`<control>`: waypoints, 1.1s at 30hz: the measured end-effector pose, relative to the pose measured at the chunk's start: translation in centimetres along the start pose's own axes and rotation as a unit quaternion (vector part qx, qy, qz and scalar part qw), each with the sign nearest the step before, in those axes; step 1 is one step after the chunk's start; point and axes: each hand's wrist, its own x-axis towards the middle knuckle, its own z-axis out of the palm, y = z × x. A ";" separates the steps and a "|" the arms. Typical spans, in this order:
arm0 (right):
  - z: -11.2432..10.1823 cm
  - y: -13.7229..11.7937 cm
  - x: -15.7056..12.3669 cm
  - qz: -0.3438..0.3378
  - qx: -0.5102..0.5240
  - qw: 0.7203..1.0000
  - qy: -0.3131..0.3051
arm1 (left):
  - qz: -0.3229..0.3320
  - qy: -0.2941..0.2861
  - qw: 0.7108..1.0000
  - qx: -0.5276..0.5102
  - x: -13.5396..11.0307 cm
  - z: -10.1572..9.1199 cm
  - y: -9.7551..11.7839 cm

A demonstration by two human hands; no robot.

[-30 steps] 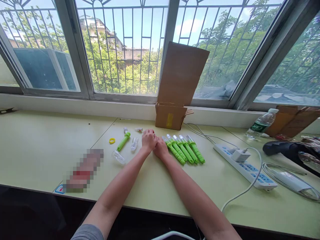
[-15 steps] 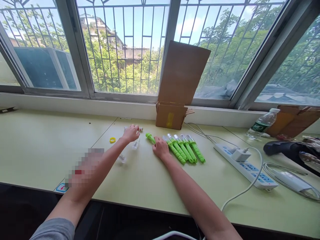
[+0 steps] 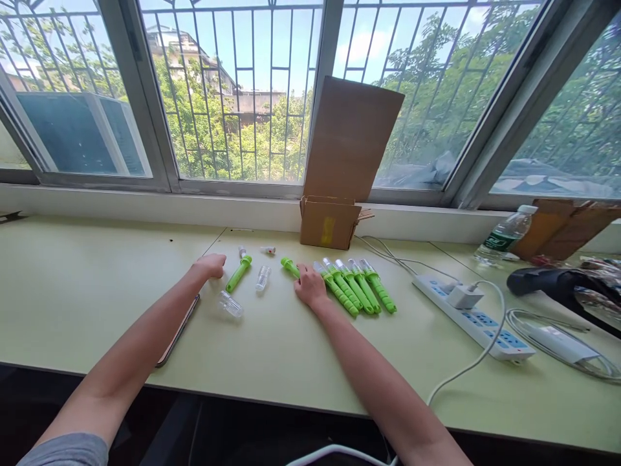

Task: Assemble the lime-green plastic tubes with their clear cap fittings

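Observation:
My left hand is low over the table at the left, its fingers closed on the spot where a yellow ring lay; the ring is hidden under them. Just right of it lies a green plastic stick with a small clear-and-white piece at its upper end. Two clear plastic tubes lie nearby, along with a small white piece with red on it. My right hand is closed around another green stick, whose knobbed end sticks out to the left. Several clear-topped green sticks lie beside this hand.
A cardboard box with a raised flap stands against the sill. At the right are a white power strip with cables, a water bottle and a black curved object. A phone lies partly beneath my left forearm.
My left hand has moved left, from the small pieces to the yellow ring, and now covers it. The green stick it was hiding shows. My right hand stays in place.

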 end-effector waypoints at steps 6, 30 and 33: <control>-0.1 -0.1 0.0 -0.001 0.007 1.000 -0.007 | -0.010 0.023 0.999 0.021 -0.1 -1.2 1.3; 0.1 0.1 0.0 -0.001 -0.001 1.000 -0.001 | 0.109 0.209 0.972 -0.023 -1.1 -1.4 9.3; 0.1 0.1 0.0 -0.002 -0.002 1.000 0.006 | 0.142 0.250 0.953 -0.092 -1.4 -0.3 12.2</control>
